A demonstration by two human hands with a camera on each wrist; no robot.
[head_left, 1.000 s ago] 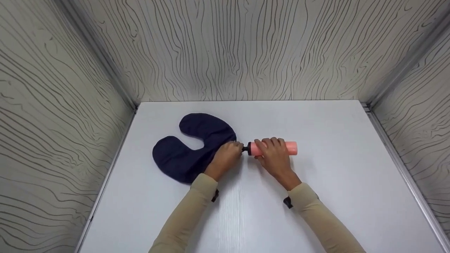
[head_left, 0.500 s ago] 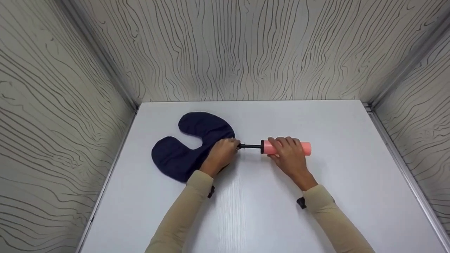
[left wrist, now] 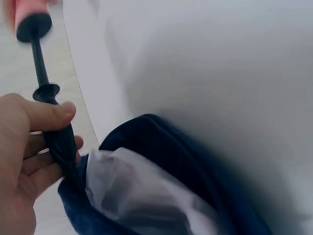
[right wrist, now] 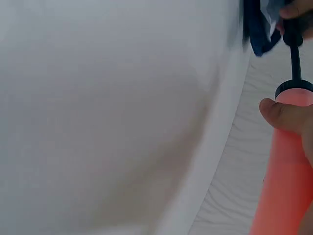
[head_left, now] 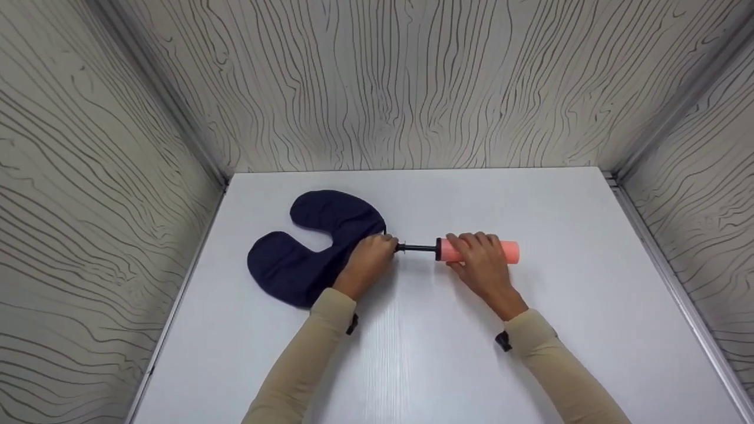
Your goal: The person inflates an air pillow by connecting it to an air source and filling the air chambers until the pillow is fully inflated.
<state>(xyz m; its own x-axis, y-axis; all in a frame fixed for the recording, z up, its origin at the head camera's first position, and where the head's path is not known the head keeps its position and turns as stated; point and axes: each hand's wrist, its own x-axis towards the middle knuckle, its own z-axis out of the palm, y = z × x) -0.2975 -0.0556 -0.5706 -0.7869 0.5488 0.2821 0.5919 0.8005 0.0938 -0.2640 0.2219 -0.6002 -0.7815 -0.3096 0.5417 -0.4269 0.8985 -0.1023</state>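
Pink barrel (head_left: pixel 511 252) has slid right since a second ago, baring the black rod (head_left: pixel 420 248). Right hand (head_left: pixel 486 268) wraps the barrel; left hand (head_left: pixel 368 259) pinches the black handle (left wrist: pixel 61 144), its far end out of sight at the navy cushion (head_left: pixel 288 268), which lies on the white table (head_left: pixel 530 200), white liner (left wrist: pixel 132 181) showing. Can't tell if handle's seated; if loose, hard pulling could yank it out. Skewed barrel might bend rod.

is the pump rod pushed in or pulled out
Out, at least partly: a bare stretch of black rod shows between the pink barrel and the left hand.
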